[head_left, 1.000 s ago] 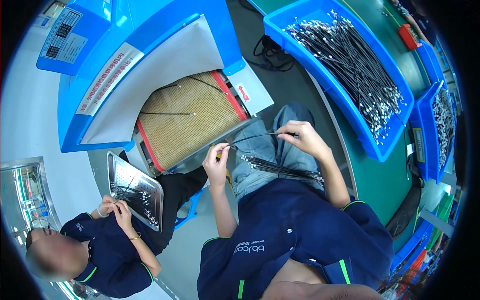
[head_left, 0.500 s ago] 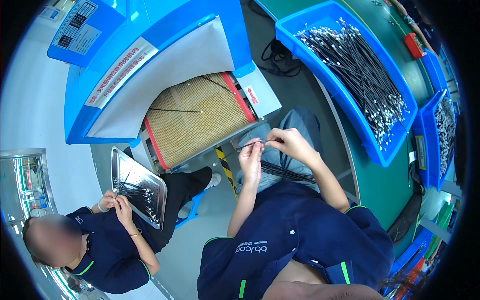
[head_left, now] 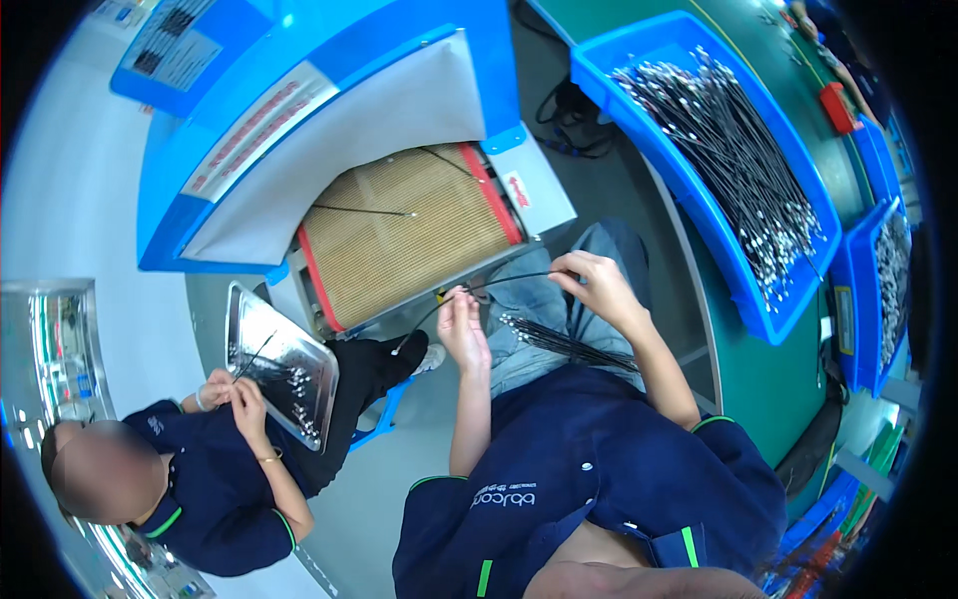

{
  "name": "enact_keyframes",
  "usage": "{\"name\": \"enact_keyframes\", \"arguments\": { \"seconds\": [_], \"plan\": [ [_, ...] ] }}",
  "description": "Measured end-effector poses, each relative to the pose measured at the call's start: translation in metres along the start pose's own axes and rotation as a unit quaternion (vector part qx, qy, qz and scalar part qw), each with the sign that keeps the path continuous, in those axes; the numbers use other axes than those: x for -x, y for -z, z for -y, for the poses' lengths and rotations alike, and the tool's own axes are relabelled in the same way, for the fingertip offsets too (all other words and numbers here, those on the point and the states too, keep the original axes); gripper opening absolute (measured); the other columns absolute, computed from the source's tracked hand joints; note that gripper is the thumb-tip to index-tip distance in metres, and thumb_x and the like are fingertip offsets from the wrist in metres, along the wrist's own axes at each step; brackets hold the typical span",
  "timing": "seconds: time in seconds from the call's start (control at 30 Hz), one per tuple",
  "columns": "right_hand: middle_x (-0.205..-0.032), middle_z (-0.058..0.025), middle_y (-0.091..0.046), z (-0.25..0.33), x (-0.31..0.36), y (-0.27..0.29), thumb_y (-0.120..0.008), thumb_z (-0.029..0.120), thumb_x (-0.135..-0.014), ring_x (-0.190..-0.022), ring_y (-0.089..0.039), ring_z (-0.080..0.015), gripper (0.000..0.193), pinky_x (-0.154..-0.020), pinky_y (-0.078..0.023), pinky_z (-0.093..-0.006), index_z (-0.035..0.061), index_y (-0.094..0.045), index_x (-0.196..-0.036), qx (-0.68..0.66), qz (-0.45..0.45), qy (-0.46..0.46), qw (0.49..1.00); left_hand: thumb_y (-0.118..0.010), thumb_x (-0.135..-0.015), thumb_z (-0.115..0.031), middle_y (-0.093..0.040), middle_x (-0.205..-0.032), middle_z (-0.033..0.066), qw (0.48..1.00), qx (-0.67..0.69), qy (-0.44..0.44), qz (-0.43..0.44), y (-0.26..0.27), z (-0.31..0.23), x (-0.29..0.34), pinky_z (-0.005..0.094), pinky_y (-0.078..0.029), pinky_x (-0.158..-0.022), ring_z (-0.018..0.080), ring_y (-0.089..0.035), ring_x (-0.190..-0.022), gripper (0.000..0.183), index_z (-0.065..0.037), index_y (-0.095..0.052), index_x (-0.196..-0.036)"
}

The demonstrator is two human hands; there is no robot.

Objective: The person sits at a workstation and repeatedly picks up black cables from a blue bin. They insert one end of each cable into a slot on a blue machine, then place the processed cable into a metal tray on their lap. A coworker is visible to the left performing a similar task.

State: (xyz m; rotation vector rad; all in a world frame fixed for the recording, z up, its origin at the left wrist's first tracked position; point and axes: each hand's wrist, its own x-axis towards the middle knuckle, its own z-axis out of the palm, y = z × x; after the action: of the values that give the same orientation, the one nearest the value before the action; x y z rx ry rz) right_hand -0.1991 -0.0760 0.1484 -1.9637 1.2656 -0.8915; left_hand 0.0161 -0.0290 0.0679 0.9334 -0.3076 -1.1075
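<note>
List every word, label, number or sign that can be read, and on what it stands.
Printed wording is described, not copied.
Blue machine's white strip: red characters, blurred.
White label on its upper left: dark print, blurred.
White panel beside the belt: red arrow, slightly blurred.
Wearer's dark blue shirt: pale lettering, upside down.
Co-worker's shirt: pale print, too small.
Blue bin at far right: pale label, too small.

There are two cables — on one belt.

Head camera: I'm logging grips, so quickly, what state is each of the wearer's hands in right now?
Left hand: closed, pinching a thin black cable.
Right hand: closed, pinching the same cable.
</note>
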Motion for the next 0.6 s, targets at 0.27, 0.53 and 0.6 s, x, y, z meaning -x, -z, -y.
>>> {"name": "enact_keyframes", "arguments": {
  "seconds": [0.27,0.53,0.6],
  "plan": [
    [-0.083,-0.0116,-0.063,0.000,-0.004,-0.006,-0.069,0.002,-0.076,-0.074,-0.063,-0.0280,0.013,-0.065,-0.051,-0.0347,0.0015,-0.065,-0.088,0.044,-0.084,0.087,0.992,-0.060,-0.091,-0.008,-0.063,-0.098,0.0040,1.000,0.005,0.025,-0.003,-0.008,0.002,0.000,0.0216,-0.050,-0.073,0.0079,-0.059,-0.081,0.014,-0.002,-0.063,-0.103],
    [-0.081,-0.0111,-0.065,-0.002,-0.001,-0.013,-0.068,0.000,-0.077,-0.071,-0.063,-0.0215,0.009,-0.063,-0.049,-0.0288,-0.0010,-0.066,-0.085,-0.033,-0.044,-0.005,0.998,-0.060,-0.091,-0.010,-0.063,-0.093,0.0032,1.000,-0.021,0.019,-0.009,0.002,-0.003,0.004,0.0205,-0.048,-0.073,0.0078,-0.058,-0.080,0.015,-0.001,-0.063,-0.102],
    [-0.079,-0.0100,-0.065,-0.003,-0.001,-0.012,-0.068,0.001,-0.077,-0.069,-0.063,-0.0170,0.007,-0.062,-0.048,-0.0265,-0.0019,-0.066,-0.083,-0.058,-0.033,-0.042,0.997,-0.060,-0.091,-0.011,-0.063,-0.091,0.0032,1.000,-0.021,0.019,-0.010,0.002,-0.003,0.003,0.0207,-0.048,-0.073,0.0080,-0.058,-0.080,0.015,-0.001,-0.063,-0.102]
  ]
}}
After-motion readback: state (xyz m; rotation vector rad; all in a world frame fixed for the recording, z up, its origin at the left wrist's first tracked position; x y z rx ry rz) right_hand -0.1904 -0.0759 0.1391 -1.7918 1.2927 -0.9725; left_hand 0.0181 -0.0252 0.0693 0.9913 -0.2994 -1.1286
